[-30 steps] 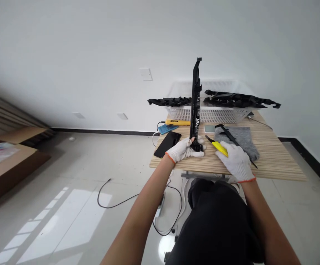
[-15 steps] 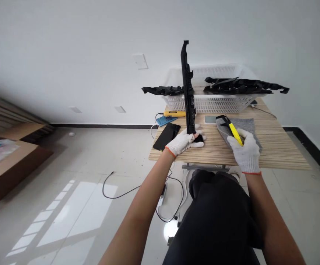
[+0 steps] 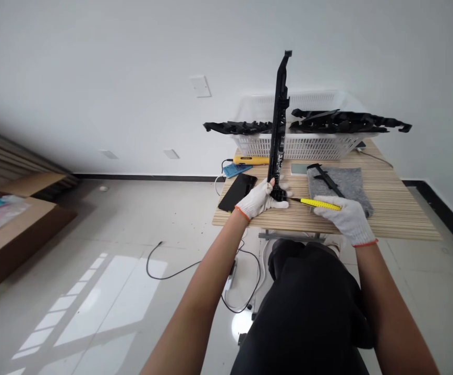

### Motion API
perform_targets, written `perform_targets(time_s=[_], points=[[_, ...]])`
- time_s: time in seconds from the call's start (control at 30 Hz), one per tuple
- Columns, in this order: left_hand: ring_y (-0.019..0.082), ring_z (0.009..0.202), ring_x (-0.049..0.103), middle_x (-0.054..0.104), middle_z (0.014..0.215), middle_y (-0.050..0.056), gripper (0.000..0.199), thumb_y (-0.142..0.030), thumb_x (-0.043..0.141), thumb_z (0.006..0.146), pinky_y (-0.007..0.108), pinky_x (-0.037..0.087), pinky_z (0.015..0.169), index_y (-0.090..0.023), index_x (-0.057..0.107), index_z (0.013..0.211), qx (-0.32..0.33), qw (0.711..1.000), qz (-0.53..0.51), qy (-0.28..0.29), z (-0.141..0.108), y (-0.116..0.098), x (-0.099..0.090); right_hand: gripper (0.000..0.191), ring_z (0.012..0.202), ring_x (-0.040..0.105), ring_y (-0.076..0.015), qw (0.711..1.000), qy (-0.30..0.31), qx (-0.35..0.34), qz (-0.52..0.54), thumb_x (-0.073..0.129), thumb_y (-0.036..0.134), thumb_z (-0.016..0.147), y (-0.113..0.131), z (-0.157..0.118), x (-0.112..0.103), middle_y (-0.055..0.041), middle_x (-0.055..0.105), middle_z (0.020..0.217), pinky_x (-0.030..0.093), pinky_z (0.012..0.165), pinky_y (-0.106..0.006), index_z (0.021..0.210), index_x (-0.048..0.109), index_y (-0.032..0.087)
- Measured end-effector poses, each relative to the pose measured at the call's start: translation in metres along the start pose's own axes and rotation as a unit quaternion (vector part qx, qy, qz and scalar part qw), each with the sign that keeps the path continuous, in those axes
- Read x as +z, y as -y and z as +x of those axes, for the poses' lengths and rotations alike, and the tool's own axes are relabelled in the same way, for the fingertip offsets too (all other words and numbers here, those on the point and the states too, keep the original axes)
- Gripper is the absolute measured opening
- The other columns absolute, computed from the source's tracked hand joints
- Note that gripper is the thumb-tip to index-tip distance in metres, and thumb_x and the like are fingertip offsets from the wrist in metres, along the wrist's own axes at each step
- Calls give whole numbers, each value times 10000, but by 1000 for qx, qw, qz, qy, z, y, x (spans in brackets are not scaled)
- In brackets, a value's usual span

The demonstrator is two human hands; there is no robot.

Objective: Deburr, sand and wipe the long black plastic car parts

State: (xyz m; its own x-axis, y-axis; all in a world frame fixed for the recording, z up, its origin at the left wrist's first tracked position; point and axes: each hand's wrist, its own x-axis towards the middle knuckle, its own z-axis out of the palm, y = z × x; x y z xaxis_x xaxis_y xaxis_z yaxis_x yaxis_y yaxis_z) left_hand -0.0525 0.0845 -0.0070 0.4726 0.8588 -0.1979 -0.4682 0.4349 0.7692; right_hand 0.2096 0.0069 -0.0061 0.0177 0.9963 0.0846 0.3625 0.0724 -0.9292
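Observation:
My left hand (image 3: 258, 200), in a white glove with an orange cuff, grips the lower end of a long black plastic part (image 3: 278, 120) that rises from the table's front area. In my right hand (image 3: 347, 216), also gloved, is a yellow-handled tool (image 3: 320, 204). Its dark, thin tip points left and reaches the part's lower end; whether it touches cannot be made out. Black calipers (image 3: 329, 182) lie on a grey cloth (image 3: 351, 181), just behind my right hand.
A white basket (image 3: 308, 147) at the table's back holds more black parts sticking out both sides. On the wooden table (image 3: 398, 208) also lie a black phone (image 3: 237, 192), a blue item (image 3: 236, 170) and a yellow-bodied tool (image 3: 249, 160). Cables (image 3: 179, 273) trail across the floor.
The yellow tool has swung from above the cloth to point left at the black part. The long part's upper end has tilted right. The calipers now show uncovered on the cloth.

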Motion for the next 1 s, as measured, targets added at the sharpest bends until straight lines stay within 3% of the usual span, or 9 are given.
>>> perform_targets(time_s=[0.07, 0.17, 0.37, 0.47, 0.57, 0.73, 0.8, 0.87, 1.0], points=[[338, 1166, 722, 716, 1208, 164, 380, -320, 600, 1021, 529, 653, 902, -172, 546, 1367, 1, 1000, 2, 6, -1, 0, 0, 466, 1014, 730, -273, 995, -67, -15, -68, 782, 543, 785, 2, 1, 1, -64, 784, 1100, 585, 988, -442, 1144, 787, 246], [336, 1193, 709, 723, 1184, 152, 393, -332, 634, 1002, 535, 637, 940, -175, 550, 1353, 12, 1000, 15, 7, -2, 1, 0, 487, 1142, 680, -301, 966, -145, -35, -213, 670, 525, 892, 4, 3, 5, -85, 736, 1246, 518, 1051, -471, 1286, 733, 247], [284, 1096, 747, 728, 1143, 142, 404, -358, 612, 1010, 455, 662, 883, -173, 521, 1358, 59, 996, 64, -10, -2, 8, 3, 575, 971, 649, -310, 882, -113, -40, -457, 530, 470, 973, 5, 1, 16, -161, 668, 1218, 503, 808, -416, 1498, 573, 241], [243, 1008, 763, 733, 1101, 122, 385, -405, 607, 1006, 393, 662, 857, -179, 549, 1312, 85, 991, 93, -39, -1, 15, 6, 548, 1099, 589, -350, 867, -150, -74, -469, 564, 508, 951, 12, -2, 23, -162, 638, 1311, 473, 892, -453, 1426, 643, 247], [221, 968, 755, 736, 1056, 92, 384, -457, 614, 992, 354, 643, 873, -190, 602, 1267, 102, 979, 151, -95, -1, 20, 7, 484, 1208, 543, -355, 881, -181, -122, -421, 552, 537, 965, 32, -1, 37, -136, 622, 1379, 423, 1020, -486, 1324, 712, 253], [236, 1085, 699, 738, 1106, 105, 364, -428, 625, 982, 325, 563, 991, -168, 647, 1236, 121, 951, 222, -177, -8, 22, 14, 437, 1199, 601, -321, 935, -111, -97, -323, 551, 466, 976, 69, 19, 68, -137, 657, 1344, 464, 1013, -427, 1309, 708, 231], [254, 1163, 670, 728, 1176, 124, 347, -404, 617, 981, 344, 527, 1041, -174, 650, 1238, 125, 948, 229, -180, -14, 22, 20, 462, 1200, 619, -312, 960, -73, -59, -262, 581, 497, 956, 70, 32, 79, -138, 671, 1332, 463, 1029, -422, 1307, 694, 221], [285, 1256, 626, 709, 1250, 138, 346, -386, 642, 959, 372, 479, 1099, -192, 656, 1245, 127, 942, 251, -183, -22, 23, 26, 442, 1097, 664, -278, 988, -19, -13, -152, 593, 550, 935, 63, 46, 89, -114, 733, 1188, 489, 982, -391, 1175, 726, 204], [375, 1360, 548, 683, 1286, 170, 480, -347, 745, 873, 468, 367, 1189, -200, 636, 1316, 120, 920, 320, -192, -47, 19, 41, 423, 835, 681, -201, 998, 51, 18, 11, 561, 561, 945, 46, 68, 105, -52, 749, 880, 527, 765, -298, 880, 712, 171]])
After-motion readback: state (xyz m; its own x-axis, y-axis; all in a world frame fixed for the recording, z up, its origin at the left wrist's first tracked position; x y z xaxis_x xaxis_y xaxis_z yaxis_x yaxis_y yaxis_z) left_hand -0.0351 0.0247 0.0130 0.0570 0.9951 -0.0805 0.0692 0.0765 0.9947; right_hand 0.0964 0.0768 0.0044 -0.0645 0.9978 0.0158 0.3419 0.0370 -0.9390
